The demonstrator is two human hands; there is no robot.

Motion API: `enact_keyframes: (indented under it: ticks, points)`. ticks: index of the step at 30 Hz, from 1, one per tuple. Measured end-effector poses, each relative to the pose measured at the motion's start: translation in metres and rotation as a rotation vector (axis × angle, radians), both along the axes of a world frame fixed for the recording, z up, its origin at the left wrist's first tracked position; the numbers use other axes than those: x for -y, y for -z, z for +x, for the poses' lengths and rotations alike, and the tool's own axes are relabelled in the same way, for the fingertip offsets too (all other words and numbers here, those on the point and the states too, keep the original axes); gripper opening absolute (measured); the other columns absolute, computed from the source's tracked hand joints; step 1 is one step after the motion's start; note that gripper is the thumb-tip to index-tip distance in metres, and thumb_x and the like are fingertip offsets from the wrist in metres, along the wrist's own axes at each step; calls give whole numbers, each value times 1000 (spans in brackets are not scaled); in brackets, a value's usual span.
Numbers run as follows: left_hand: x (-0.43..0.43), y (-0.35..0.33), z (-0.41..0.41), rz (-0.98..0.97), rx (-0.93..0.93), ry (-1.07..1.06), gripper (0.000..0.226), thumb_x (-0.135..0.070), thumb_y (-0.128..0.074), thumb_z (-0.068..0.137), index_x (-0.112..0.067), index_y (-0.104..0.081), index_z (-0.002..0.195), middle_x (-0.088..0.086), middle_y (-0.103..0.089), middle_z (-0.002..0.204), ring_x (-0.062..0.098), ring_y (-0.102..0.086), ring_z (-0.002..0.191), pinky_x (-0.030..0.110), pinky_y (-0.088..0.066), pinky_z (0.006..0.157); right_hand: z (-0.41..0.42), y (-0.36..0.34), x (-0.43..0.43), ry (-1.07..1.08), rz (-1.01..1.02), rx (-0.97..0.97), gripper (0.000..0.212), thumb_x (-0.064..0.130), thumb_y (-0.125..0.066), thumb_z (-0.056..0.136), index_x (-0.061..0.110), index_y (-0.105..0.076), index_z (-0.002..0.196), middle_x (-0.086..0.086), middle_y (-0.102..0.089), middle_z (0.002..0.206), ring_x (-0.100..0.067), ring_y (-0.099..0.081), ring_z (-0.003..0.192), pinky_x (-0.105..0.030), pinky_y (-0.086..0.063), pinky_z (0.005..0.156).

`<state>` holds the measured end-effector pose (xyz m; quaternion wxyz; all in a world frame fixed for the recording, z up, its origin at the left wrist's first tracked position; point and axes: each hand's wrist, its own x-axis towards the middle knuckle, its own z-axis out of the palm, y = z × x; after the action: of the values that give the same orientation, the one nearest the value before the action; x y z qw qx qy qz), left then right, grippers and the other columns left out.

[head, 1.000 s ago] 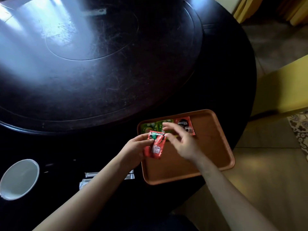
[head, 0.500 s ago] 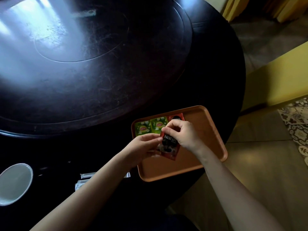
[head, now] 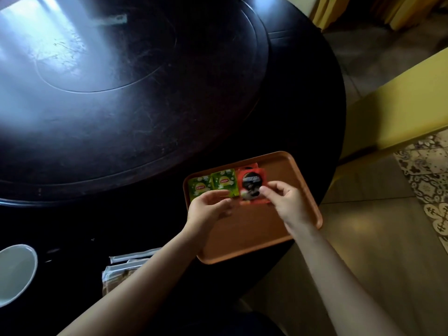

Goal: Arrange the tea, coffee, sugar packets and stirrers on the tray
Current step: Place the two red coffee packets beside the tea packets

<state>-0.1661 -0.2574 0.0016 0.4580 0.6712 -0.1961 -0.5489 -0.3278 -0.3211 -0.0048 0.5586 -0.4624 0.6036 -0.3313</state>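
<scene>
A rectangular orange-brown wooden tray point(head: 291, 229) with rounded corners sits at the near right edge of a round dark wooden table point(head: 145, 117). Along the tray's far left side lie two green tea packets point(head: 213, 185) side by side, flat and touching. Just right of them is a red coffee sachet point(head: 251, 184) with a dark round picture, blurred, with the edge of a second red sachet showing behind it. The right hand point(head: 287, 202) hovers over the tray, thumb and forefinger pinched on the red sachet's lower right edge. The left hand point(head: 208, 212) is over the tray's left side, fingers loosely curled and partly open; whether it has anything in it cannot be told. On the table left of the tray, partly hidden by the left forearm, lie long white paper-wrapped stirrers point(head: 131, 257) and some pale packets point(head: 116, 277). A white round cup point(head: 14, 272) stands at the far left.
</scene>
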Motion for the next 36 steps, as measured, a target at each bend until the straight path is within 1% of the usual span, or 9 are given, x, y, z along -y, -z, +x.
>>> enact_keyframes:
  ticks: [1,3,5,6,11,16,25,33,36]
  points:
    - [-2,4,6,6,217,26,23,-7,-68,77,-9,-69,99,0,-70,81,10,-64,66,18,-53,63,-8,4,10,62,-20,-50,14,10,-66,81,7,-64,94,-14,-67,93,-24,-63,84,-39,-53,81]
    - [-10,11,21,11,570,47,21,-12,-68,75,-15,-69,96,-1,-68,86,9,-63,76,18,-47,69,-25,12,31,111,-46,-168,23,13,-64,83,4,-63,104,-17,-67,98,-22,-63,81,-34,-54,71]
    - [-20,18,34,26,718,30,24,-11,-67,75,-15,-66,99,2,-62,93,11,-59,82,21,-43,76,-38,19,51,92,-55,-292,28,16,-63,84,4,-62,110,-18,-67,104,-20,-61,80,-25,-51,63]
    - [-24,20,38,50,752,23,26,-10,-67,74,-14,-64,101,3,-59,96,12,-56,84,23,-42,78,-42,22,58,73,-65,-351,29,16,-62,85,3,-61,111,-19,-67,107,-21,-61,81,-26,-49,63]
    - [-36,36,46,181,723,46,40,-10,-69,73,-11,-56,111,10,-60,106,19,-56,94,26,-40,80,-37,29,72,-64,-156,-628,32,17,-61,86,0,-61,112,-21,-66,111,-32,-62,101,-28,-45,74]
    - [-34,36,47,194,671,57,42,-7,-67,74,-11,-56,114,9,-65,101,17,-57,87,26,-41,77,-30,40,66,-71,-269,-792,27,18,-60,87,-1,-61,106,-21,-65,107,-32,-64,95,-26,-45,67]
    - [-34,36,48,188,651,47,43,-7,-68,73,-11,-56,114,7,-63,95,18,-59,86,30,-46,80,-21,47,62,-8,-316,-878,23,17,-55,89,-2,-59,102,-21,-58,111,-33,-59,97,-36,-51,76]
    - [-34,34,48,173,616,38,41,-6,-68,73,-11,-56,112,2,-59,90,17,-58,83,25,-41,73,-16,49,66,40,-302,-919,21,10,-50,91,-5,-58,103,-24,-58,112,-37,-58,100,-43,-54,80]
    - [-36,32,50,166,598,46,42,-6,-68,74,-11,-55,113,3,-60,90,15,-58,82,25,-43,74,-14,47,59,0,-432,-890,25,14,-50,91,-3,-56,108,-24,-55,114,-35,-55,102,-41,-54,79]
